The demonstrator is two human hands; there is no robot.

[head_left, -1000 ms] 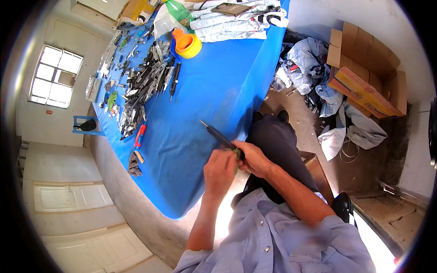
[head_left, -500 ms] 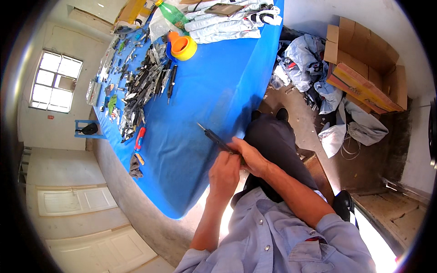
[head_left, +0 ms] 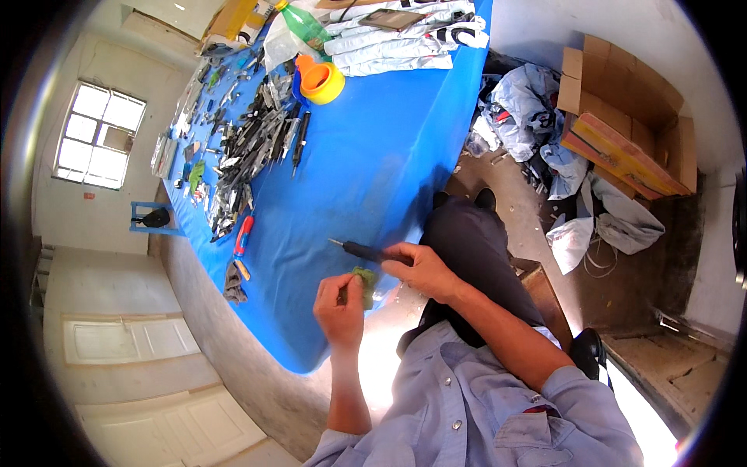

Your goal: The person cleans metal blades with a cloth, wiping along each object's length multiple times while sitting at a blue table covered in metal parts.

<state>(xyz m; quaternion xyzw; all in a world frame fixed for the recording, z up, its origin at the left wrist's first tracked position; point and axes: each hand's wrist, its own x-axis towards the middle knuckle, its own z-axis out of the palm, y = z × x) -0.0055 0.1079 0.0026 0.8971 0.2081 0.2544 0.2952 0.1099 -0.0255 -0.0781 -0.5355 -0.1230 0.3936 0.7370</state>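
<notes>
My right hand [head_left: 426, 271] grips the rear end of a slim black pen-shaped tool [head_left: 359, 250]. Its thin metal tip points left over the blue cloth. Just below it, my left hand [head_left: 341, 313] pinches a small green pad [head_left: 364, 282] that looks like a piece of scouring pad. The pad and the tool are a little apart. Several similar black slim tools [head_left: 301, 140] lie in a long heap of dark and silvery pieces [head_left: 245, 159] farther up the table. What my right fingers cover of the tool is hidden.
On the blue-covered table [head_left: 358, 148] are a red-and-blue handled tool [head_left: 243, 237], a grey rag [head_left: 233, 282], an orange-yellow tape roll [head_left: 323, 83], a green bottle [head_left: 305, 29] and stacked pale packages [head_left: 389, 54]. An opened cardboard box [head_left: 630, 117] and crumpled bags [head_left: 525, 105] are at right.
My hands were together on the black tool. Now my left hand has moved down and left, away from it, with the green pad showing. The tool has turned flatter.
</notes>
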